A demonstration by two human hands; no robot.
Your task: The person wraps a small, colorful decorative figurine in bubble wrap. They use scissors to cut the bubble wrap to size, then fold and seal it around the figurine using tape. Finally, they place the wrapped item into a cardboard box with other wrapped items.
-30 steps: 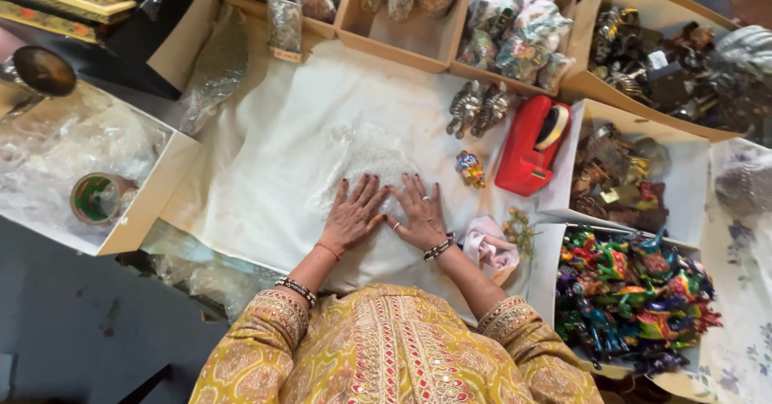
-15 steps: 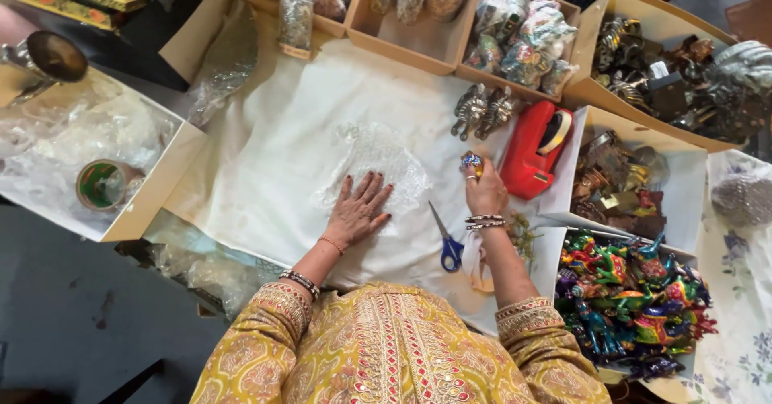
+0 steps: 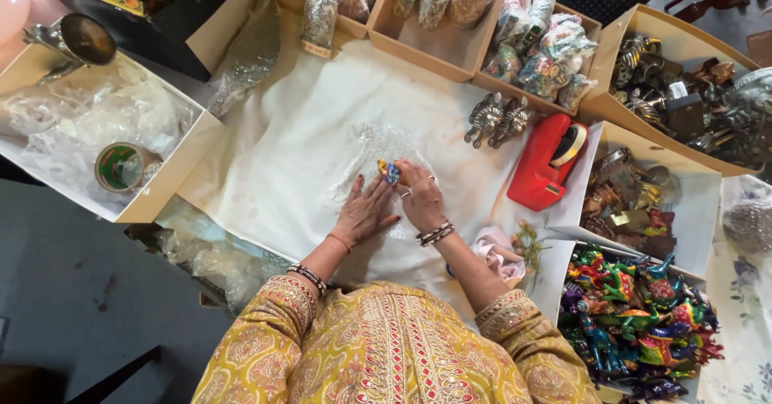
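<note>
The right hand (image 3: 420, 199) pinches a small painted figurine (image 3: 389, 172) and sets it on the clear plastic sheet (image 3: 378, 151) spread over the white cloth (image 3: 281, 155). The left hand (image 3: 366, 209) lies flat and open, pressing the sheet's near edge. This looks like the start of wrapping; folding the sheet over would call for both hands. A red tape dispenser (image 3: 547, 163) sits to the right.

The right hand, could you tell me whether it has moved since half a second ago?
Yes. The right hand has moved away from the red tape dispenser to the bubble wrap, holding a small colourful figurine.
</note>
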